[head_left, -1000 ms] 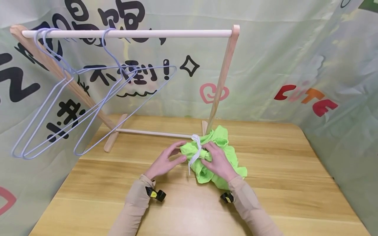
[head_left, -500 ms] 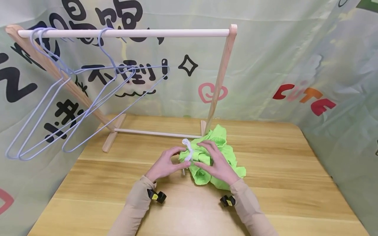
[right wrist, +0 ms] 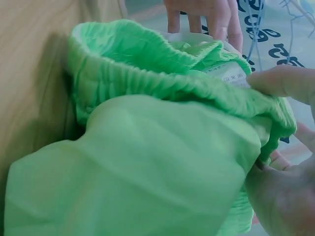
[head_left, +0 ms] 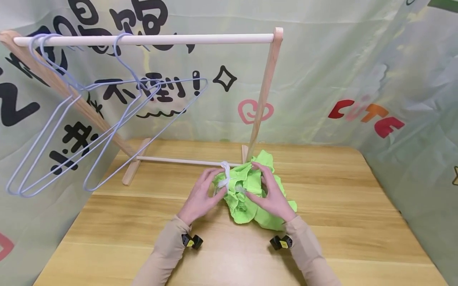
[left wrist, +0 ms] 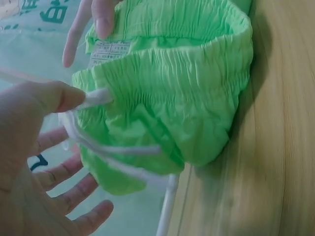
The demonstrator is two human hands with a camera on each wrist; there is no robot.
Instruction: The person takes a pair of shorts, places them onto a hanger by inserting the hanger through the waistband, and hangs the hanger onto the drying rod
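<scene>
Bright green shorts (head_left: 242, 212) with a gathered elastic waistband (left wrist: 162, 64) lie bunched on the table. A white drawstring (head_left: 226, 174) hangs from the front of the waistband. At that end, my left hand (head_left: 200, 198) holds the waistband, its thumb on the drawstring's exit and its other fingers spread beyond the cloth. My right hand (head_left: 273, 198) grips the opposite side, with the thumb over the band's edge in the right wrist view. Between the hands the waist opening gapes, and a white label (right wrist: 229, 73) shows inside.
A wooden rack (head_left: 264, 91) stands behind the shorts, its right foot close to them. Several pale purple wire hangers (head_left: 118, 123) hang at the left of its top rail (head_left: 200, 39). The wooden table (head_left: 343, 206) meets a printed cloth backdrop (head_left: 315, 71) behind.
My hands have moved slightly apart, and the waistband has been turned and spread so its opening faces up. The drawstring has shifted left with my left hand.
</scene>
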